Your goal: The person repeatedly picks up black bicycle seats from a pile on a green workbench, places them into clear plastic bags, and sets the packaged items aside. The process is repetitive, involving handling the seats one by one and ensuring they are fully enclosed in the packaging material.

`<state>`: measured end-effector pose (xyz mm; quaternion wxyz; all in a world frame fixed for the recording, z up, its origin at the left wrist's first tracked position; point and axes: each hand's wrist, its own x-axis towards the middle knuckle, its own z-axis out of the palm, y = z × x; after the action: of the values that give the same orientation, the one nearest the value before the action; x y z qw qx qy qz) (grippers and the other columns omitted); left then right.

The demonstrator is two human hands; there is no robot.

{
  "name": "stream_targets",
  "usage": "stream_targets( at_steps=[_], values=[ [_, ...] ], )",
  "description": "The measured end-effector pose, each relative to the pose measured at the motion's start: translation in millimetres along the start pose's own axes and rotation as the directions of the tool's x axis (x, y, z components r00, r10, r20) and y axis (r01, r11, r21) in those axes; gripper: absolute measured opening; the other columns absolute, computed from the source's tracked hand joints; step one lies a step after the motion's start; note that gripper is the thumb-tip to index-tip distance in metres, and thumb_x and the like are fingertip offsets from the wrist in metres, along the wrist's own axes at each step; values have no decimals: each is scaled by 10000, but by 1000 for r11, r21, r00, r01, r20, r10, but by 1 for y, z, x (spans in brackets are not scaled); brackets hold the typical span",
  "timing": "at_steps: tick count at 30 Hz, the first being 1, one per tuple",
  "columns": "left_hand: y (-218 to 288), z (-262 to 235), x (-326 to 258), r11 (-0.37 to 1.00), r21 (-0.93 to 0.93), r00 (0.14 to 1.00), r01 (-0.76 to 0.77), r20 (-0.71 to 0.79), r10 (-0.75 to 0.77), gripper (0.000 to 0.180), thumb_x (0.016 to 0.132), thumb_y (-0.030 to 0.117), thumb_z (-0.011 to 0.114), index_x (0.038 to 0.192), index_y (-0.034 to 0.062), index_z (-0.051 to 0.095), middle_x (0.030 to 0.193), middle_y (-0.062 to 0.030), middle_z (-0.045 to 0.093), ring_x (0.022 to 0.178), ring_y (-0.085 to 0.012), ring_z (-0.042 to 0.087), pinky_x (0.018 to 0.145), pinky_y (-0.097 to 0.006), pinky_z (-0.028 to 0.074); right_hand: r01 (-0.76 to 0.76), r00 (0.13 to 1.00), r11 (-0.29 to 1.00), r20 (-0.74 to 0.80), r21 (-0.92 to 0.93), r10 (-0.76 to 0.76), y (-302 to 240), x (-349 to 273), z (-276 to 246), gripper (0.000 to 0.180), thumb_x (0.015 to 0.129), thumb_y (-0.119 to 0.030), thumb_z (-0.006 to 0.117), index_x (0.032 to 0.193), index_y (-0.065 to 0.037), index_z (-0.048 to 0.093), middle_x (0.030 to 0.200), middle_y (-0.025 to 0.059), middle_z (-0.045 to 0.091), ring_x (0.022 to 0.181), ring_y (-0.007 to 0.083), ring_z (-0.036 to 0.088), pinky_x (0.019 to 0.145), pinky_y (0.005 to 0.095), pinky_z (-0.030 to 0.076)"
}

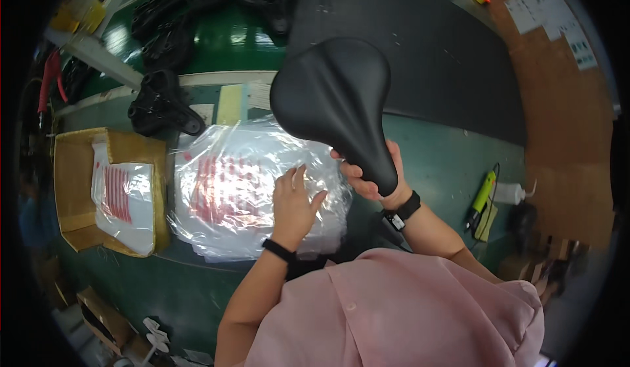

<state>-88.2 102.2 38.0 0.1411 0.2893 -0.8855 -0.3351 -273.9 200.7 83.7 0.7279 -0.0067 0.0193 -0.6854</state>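
Note:
A black bicycle saddle (338,95) is held up over the bench, its wide rear pointing away from me and its narrow nose toward me. My right hand (374,177) is closed around the nose from below. My left hand (295,206) lies on a stack of clear plastic bags (223,190) with red printing, fingers stretched out and apart. The saddle's underside is hidden from view.
An open cardboard box (157,196) with more printed bags stands at the left. Behind it lies a black saddle base (161,104). Several dark saddle parts (249,0) rest on the green surface at the back. A yellow-green tool (482,196) and a white bottle (512,193) sit at the right.

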Motion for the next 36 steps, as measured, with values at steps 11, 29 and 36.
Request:
stream_targets(
  at_steps=[11, 29, 36],
  values=[
    [-35, 52, -16, 994, 52, 993, 101, 50, -103, 398, 788, 110, 681, 1149, 35, 528, 1141, -187, 531, 1082, -374, 498, 897, -459, 433, -657, 464, -240, -132, -714, -876, 24, -203, -15, 814, 650, -263, 805, 1297, 23, 401, 1112, 248, 604, 999, 416, 601, 856, 442, 479],
    [-39, 51, -26, 940, 265, 974, 216, -125, -189, 359, 779, 106, 643, 1095, -31, 543, 883, -222, 620, 793, -398, 633, 701, -444, 512, -264, 563, 635, -651, -726, -510, 27, -216, -72, 468, 769, -222, 777, 1144, -23, 581, 1014, 59, 656, 871, 166, 639, 799, 312, 512],
    [-70, 38, -40, 790, -485, 920, 375, 93, -380, 83, 837, 24, 610, 764, 26, 650, 688, -45, 645, 631, -118, 599, 535, -263, 476, -53, 681, 771, -588, -635, -437, 52, -158, -24, 450, 874, -98, 645, 1282, -17, 473, 1073, 74, 629, 891, 189, 643, 776, 324, 535]
  ],
)
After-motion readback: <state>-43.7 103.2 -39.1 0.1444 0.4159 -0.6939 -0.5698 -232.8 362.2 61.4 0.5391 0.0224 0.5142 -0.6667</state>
